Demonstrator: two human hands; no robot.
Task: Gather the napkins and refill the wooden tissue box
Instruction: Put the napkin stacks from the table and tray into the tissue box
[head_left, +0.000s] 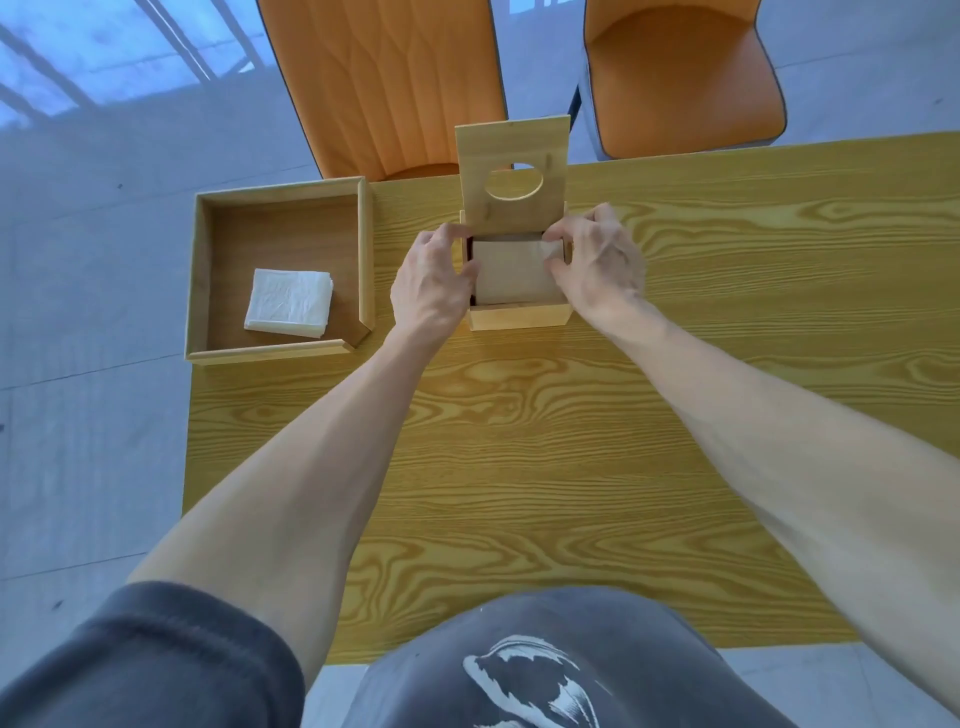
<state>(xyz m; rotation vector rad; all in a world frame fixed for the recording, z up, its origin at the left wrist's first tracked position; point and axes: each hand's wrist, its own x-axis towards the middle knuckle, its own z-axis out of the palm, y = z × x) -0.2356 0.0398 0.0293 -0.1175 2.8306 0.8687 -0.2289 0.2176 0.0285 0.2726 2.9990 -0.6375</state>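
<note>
The wooden tissue box (517, 316) stands at the table's middle far side, its lid (511, 150) with a round hole raised upright behind it. A stack of napkins (514, 273) sits inside the box. My left hand (434, 283) grips the stack's left edge and my right hand (597, 260) grips its right edge, fingers reaching into the box. Another stack of white napkins (289, 303) lies in the wooden tray (200, 270) to the left.
The tray overhangs the left edge of the yellow wood-grain table (519, 441). Two orange chairs (384, 83) (680, 73) stand beyond the far edge. Grey floor lies to the left.
</note>
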